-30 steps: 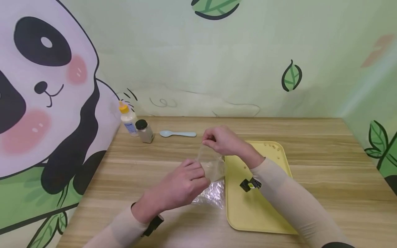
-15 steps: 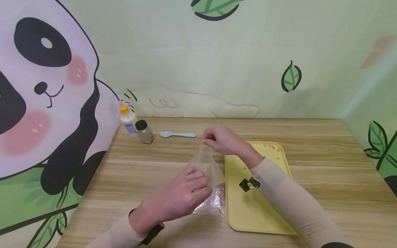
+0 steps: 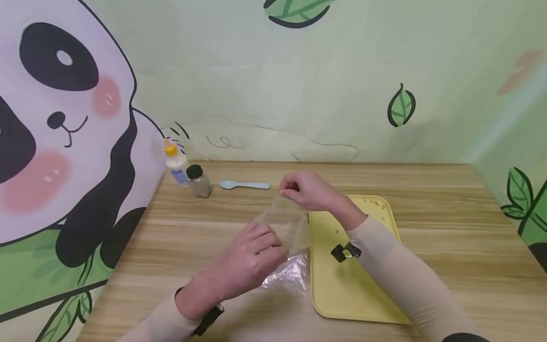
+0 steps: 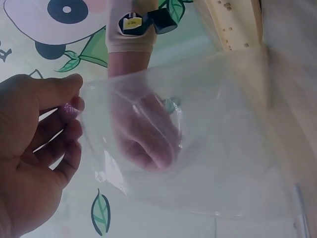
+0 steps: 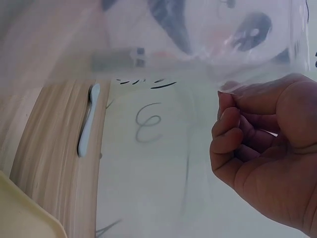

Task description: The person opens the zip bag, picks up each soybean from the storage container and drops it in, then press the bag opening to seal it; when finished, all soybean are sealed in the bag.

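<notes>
A thin, clear plastic bag (image 3: 282, 218) is stretched between both hands above the table. My left hand (image 3: 252, 256) pinches its near edge, thumb against fingertips, as the left wrist view of that hand (image 4: 42, 129) shows. At the far upper corner, my right hand (image 3: 308, 190) pinches the film between thumb and forefinger, its other fingers curled. Through the bag (image 4: 213, 148) in the left wrist view, the right hand (image 4: 146, 139) shows faintly. Below the hands lies shiny, crinkled clear plastic (image 3: 290, 275), beside the tray's left edge.
A yellow tray (image 3: 354, 294) under the right forearm carries several small pale bits (image 3: 376, 203). Toward the back left stand a yellow-capped bottle (image 3: 177, 166) and a black-lidded jar (image 3: 199, 183). A light blue spoon (image 3: 245, 185) lies right of them. A panda-printed wall borders the table.
The bag has spread wider between the hands. My left hand dipped slightly, then came back up a little to the left, while the right hand has hardly moved.
</notes>
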`<control>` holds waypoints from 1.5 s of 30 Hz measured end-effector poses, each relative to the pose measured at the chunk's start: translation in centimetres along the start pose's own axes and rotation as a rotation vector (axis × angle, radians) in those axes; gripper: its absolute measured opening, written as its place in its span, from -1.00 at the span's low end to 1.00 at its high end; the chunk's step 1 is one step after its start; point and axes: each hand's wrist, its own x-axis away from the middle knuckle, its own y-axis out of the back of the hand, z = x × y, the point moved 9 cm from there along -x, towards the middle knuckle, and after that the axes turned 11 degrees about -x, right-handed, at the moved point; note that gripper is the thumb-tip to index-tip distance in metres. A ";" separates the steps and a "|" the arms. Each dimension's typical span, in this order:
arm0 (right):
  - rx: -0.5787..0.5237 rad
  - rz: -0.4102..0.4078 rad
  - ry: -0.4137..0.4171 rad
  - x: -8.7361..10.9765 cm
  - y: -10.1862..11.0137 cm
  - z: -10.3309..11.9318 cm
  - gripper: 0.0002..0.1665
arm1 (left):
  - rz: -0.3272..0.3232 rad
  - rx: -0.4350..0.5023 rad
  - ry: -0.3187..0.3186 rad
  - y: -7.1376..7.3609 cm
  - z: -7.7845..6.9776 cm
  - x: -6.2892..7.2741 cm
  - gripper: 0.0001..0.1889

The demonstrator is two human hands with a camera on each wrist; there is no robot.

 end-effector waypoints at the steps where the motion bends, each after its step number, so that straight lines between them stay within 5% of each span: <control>1: 0.000 0.002 0.005 0.0 0.1 0.1 -0.87 | -0.005 0.005 0.016 0.0 0.2 0.0 -0.98; 10: -0.005 0.018 0.048 0.3 0.5 1.0 -0.89 | -0.028 0.076 0.135 -0.2 2.5 0.4 -0.94; 22: -0.015 0.039 0.038 0.4 0.5 0.9 -0.88 | -0.098 0.206 0.469 -1.4 8.7 2.8 -0.88; 35: -0.026 0.044 0.031 0.4 0.6 0.5 -0.87 | -0.104 0.223 0.516 -2.8 10.5 3.3 -0.88; 45: -0.030 0.053 0.036 0.4 0.4 0.5 -0.88 | 0.030 0.249 0.577 -4.8 11.1 3.9 -0.90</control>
